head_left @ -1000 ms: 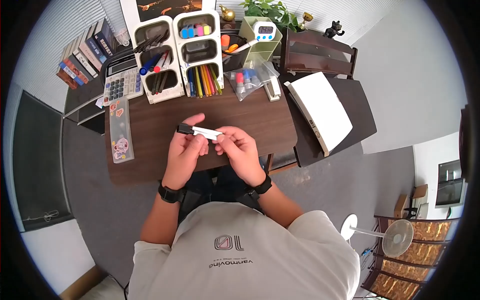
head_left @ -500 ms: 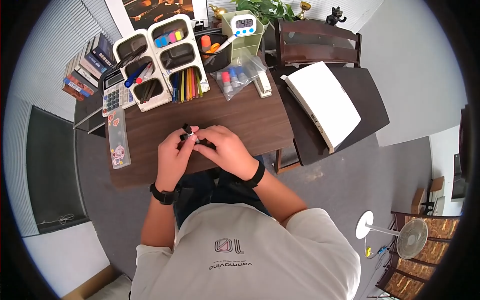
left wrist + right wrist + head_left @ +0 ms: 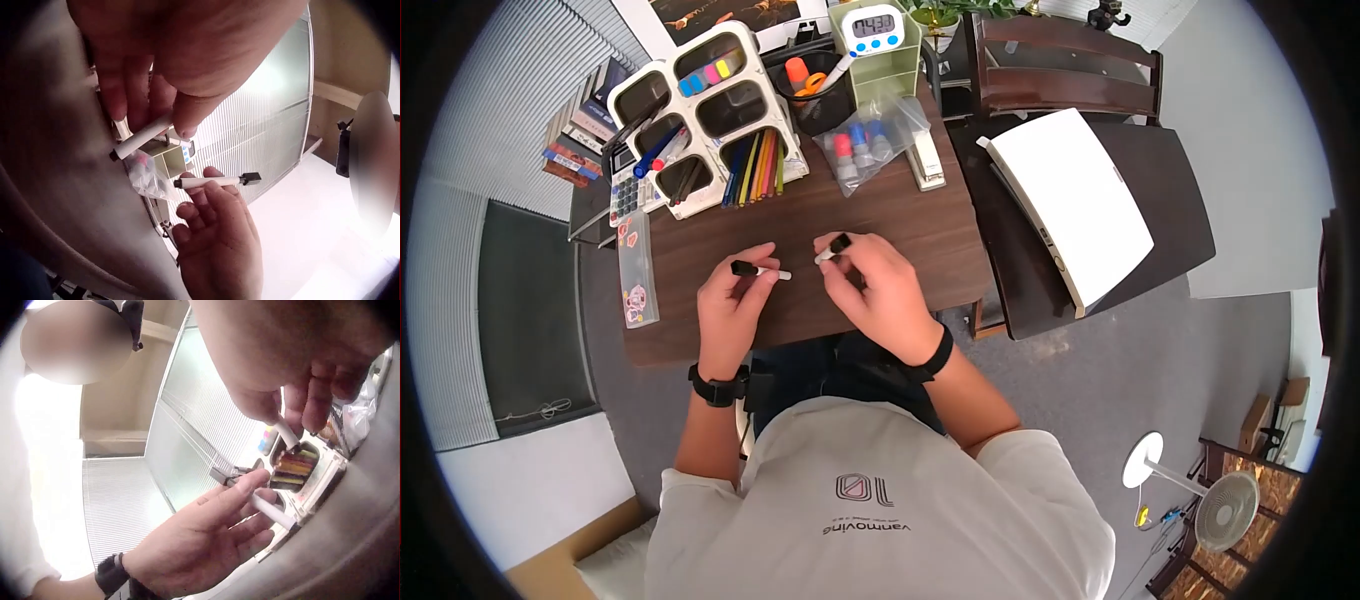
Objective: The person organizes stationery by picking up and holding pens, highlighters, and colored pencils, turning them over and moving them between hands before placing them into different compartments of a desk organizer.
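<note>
Over the front part of the desk (image 3: 820, 320), my left hand (image 3: 728, 305) pinches a small white marker (image 3: 774, 274) with a chunky black cap. Apart from it, on the right, my right hand (image 3: 890, 298) holds a second white marker (image 3: 834, 248), tilted, its black cap pointing up and away. The left wrist view shows the left hand's marker (image 3: 144, 137) between thumb and fingers, its black tail end outward. Below it in that view, the right hand's marker (image 3: 209, 182) lies across the fingers under the thumb. Part of each barrel is hidden by fingers.
Behind the hands stand a white organizer (image 3: 718, 150) with pencils and pens, a black mesh cup (image 3: 820, 112), a clear bag (image 3: 865, 150) of bottles and a stapler (image 3: 927, 162). A sticker-covered case (image 3: 638, 275) lies left. On the right, a white box (image 3: 1075, 205) rests on a chair.
My hands were together around the markers; now they have drawn apart, with one marker in each. The head view has shifted slightly.
</note>
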### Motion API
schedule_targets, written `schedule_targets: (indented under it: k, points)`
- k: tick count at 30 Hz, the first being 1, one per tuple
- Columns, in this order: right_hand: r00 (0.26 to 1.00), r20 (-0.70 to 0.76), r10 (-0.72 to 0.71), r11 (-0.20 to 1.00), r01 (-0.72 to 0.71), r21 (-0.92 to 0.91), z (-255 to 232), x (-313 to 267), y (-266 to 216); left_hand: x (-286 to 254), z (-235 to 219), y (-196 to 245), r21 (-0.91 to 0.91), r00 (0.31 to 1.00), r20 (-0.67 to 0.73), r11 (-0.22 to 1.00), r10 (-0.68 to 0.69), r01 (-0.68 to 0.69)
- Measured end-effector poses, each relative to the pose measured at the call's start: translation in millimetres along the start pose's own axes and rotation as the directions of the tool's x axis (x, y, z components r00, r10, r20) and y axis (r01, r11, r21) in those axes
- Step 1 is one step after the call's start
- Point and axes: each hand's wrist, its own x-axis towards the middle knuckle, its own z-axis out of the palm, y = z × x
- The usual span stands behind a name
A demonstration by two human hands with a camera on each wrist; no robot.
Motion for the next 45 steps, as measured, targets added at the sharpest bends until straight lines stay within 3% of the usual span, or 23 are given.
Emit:
schedule_targets:
  k: [3,7,9,13,14,15,16,17,18,19,20,21,23,27,28,31,33,38,40,41,43,44,45]
  points:
    - [0.997,-0.036,-0.067,0.997,0.069,0.044,-14,-2,12,2,17,20,-0.034,1.000,0.000,0.999,-0.013,0.012]
    - [0.999,-0.020,0.030,0.995,-0.028,0.094,-31,-11,17,19,52,34,0.047,0.992,0.114,0.997,0.050,-0.056]
    - [0.998,-0.066,0.014,0.995,-0.007,0.101,-42,-17,16,31,63,35,0.317,0.909,0.284,0.865,0.304,-0.388]
    - [0.982,-0.182,0.042,0.997,-0.030,0.069,-65,-27,22,46,91,50,0.364,0.841,0.411,0.783,0.351,-0.505]
    - [0.979,-0.198,0.049,0.998,-0.038,0.056,-70,-29,22,48,97,49,0.240,0.893,0.380,0.906,0.242,-0.348]
    - [0.963,-0.208,0.173,0.967,-0.126,0.221,-73,-31,22,50,101,49,0.108,0.924,0.364,0.980,0.118,-0.168]
    - [0.936,-0.195,0.293,0.901,-0.202,0.384,-75,-33,21,53,100,51,0.028,0.919,0.393,1.000,-0.014,0.003]
    - [0.933,-0.203,0.296,0.903,-0.204,0.379,-75,-33,22,54,103,51,0.024,0.916,0.402,1.000,-0.012,0.003]
    - [0.921,-0.225,0.318,0.871,-0.190,0.454,-73,-32,23,55,107,49,-0.198,0.922,0.372,0.962,-0.103,0.187]
    - [0.909,-0.240,0.341,0.833,-0.173,0.526,-71,-32,25,55,107,46,-0.410,0.911,0.359,0.843,-0.201,0.348]
    - [0.909,-0.177,0.378,0.758,-0.194,0.623,-68,-33,27,53,103,40,-0.524,0.883,0.420,0.739,-0.209,0.424]
    - [0.910,-0.170,0.377,0.759,-0.199,0.620,-64,-33,25,51,100,33,-0.530,0.885,0.416,0.735,-0.210,0.423]
    - [0.914,-0.166,0.370,0.629,-0.115,0.769,-52,-31,22,45,92,19,-0.696,0.813,0.463,0.424,-0.353,0.580]
    - [0.933,-0.122,0.339,0.612,-0.120,0.782,-24,-30,23,39,66,-15,-0.768,0.773,0.538,0.181,-0.337,0.614]
    - [0.932,-0.118,0.343,0.593,-0.117,0.797,-18,-27,19,39,59,-18,-0.771,0.773,0.537,0.176,-0.338,0.612]
    - [0.933,-0.112,0.342,0.583,-0.117,0.804,-1,-26,20,42,38,-26,-0.775,0.780,0.533,0.182,-0.327,0.605]
    - [0.920,-0.199,0.337,0.549,-0.020,0.836,10,-25,18,45,23,-30,-0.784,0.829,0.481,0.285,-0.285,0.552]
    - [0.939,-0.204,0.277,0.744,-0.076,0.664,42,-17,11,57,6,-34,-0.754,0.838,0.500,0.367,-0.217,0.545]
    - [0.943,-0.198,0.268,0.776,-0.089,0.625,39,-20,13,63,2,-37,-0.640,0.837,0.526,0.576,-0.153,0.508]
    - [0.947,-0.180,0.265,0.795,-0.109,0.596,36,-19,13,66,-1,-37,-0.648,0.838,0.528,0.573,-0.137,0.502]
    - [0.928,-0.190,0.320,0.828,-0.176,0.533,32,-16,-1,68,-4,-38,-0.494,0.849,0.520,0.780,-0.090,0.385]
    - [0.972,-0.184,0.150,0.982,-0.124,0.143,28,-15,-9,68,-4,-40,-0.478,0.854,0.516,0.803,-0.071,0.355]
    - [0.995,-0.104,-0.002,0.963,-0.026,-0.267,27,-15,-14,67,-4,-42,-0.488,0.853,0.519,0.797,-0.063,0.356]
